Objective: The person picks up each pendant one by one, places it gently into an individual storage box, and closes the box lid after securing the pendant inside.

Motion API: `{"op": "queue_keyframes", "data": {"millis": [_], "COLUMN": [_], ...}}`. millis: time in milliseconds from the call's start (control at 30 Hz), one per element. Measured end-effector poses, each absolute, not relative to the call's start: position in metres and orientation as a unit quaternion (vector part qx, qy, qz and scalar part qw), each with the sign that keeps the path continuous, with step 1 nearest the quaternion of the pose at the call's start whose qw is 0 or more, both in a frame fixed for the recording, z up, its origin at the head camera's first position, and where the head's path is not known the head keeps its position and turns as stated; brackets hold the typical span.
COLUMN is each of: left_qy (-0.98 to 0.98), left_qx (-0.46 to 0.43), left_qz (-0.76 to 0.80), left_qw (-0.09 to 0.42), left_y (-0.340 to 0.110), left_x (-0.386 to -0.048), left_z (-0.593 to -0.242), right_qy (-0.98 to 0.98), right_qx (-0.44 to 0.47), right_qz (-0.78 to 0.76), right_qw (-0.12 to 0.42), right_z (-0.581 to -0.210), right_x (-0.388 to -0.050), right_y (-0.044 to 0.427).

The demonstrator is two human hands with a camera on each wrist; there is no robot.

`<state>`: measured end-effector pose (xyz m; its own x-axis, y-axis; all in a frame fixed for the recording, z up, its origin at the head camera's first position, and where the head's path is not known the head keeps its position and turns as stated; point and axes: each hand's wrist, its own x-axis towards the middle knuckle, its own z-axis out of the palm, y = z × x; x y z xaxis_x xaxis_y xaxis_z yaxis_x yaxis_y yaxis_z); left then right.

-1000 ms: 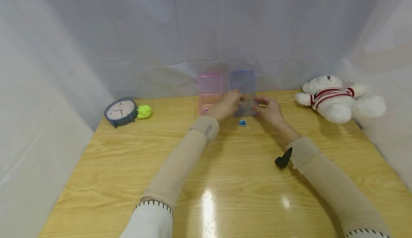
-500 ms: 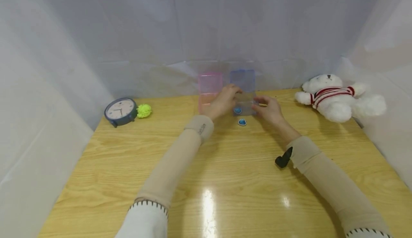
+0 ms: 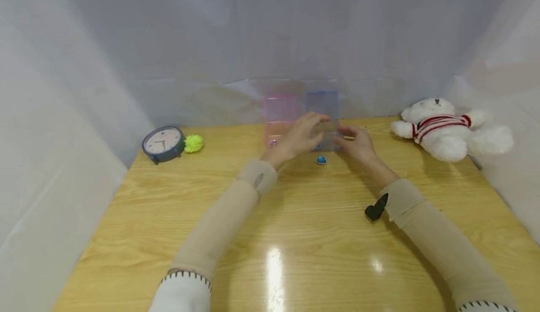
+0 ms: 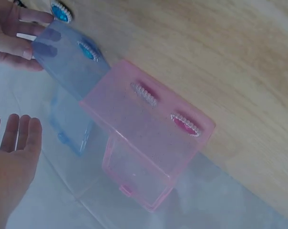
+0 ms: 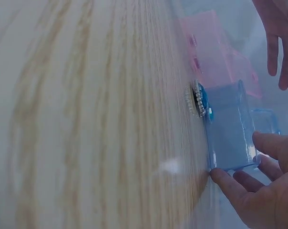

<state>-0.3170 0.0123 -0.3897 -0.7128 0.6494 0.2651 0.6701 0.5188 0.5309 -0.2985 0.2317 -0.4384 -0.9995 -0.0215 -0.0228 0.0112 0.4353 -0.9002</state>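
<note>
A clear blue plastic box (image 5: 230, 126) stands with its lid (image 3: 323, 104) raised against the back wall. My right hand (image 3: 359, 145) holds its right end, thumb and fingertips against the side wall. My left hand (image 3: 297, 138) hovers just left of and above the box, fingers spread, with nothing in it. In the blue box lies a blue gem with a beaded rim (image 4: 88, 50). Another blue beaded gem (image 3: 321, 160) lies on the table in front. To the left stands an open pink plastic box (image 4: 129, 129), with a pink beaded gem (image 4: 185, 125) and a second beaded piece (image 4: 144, 94) inside.
A round blue clock (image 3: 163, 144) and a yellow-green fuzzy ball (image 3: 193, 143) are at the back left. A white plush bear (image 3: 447, 129) in a striped sweater lies at the back right. The wooden table (image 3: 303, 237) ends at a pale sheeted wall.
My left hand has drawn back leftward from over the blue box and its fingers have spread. A blue gem has come into sight inside that box. The right hand stays at the box's end.
</note>
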Motion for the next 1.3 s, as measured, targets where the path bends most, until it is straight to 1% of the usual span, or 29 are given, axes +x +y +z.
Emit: {"op": "queue_keyframes", "data": {"millis": [200,400,567,667,833,1033,1300], "left_qy": [-0.865,-0.867,-0.864,-0.860,-0.867,-0.875,-0.890], "left_qx": [-0.409,-0.427,-0.428,-0.436,-0.440,-0.435,-0.436], "left_qz": [-0.289,-0.257,-0.258,-0.252,-0.218,-0.193,-0.114], "left_qw": [-0.006,-0.005,-0.058,-0.079,-0.079,-0.089,-0.068], "left_y": [0.011,0.008,0.007,0.008,0.010,0.014,0.019], "left_x": [-0.305,-0.304,-0.306,-0.309,-0.312,-0.311,-0.308], "left_z": [-0.393,-0.401,-0.412,-0.420,-0.431,-0.434,-0.437], "right_qy": [0.850,0.847,0.844,0.842,0.833,0.834,0.837], "right_qx": [0.000,0.003,0.001,0.000,0.001,0.000,0.000], "right_qz": [-0.527,-0.531,-0.535,-0.540,-0.553,-0.552,-0.546], "right_qw": [0.018,0.027,0.025,0.021,0.021,0.027,0.027], "right_z": [-0.438,-0.438,-0.438,-0.438,-0.438,-0.437,-0.437], "right_x": [-0.299,-0.300,-0.301,-0.301,-0.300,-0.300,-0.299], "right_y": [0.233,0.233,0.231,0.232,0.233,0.233,0.233]}}
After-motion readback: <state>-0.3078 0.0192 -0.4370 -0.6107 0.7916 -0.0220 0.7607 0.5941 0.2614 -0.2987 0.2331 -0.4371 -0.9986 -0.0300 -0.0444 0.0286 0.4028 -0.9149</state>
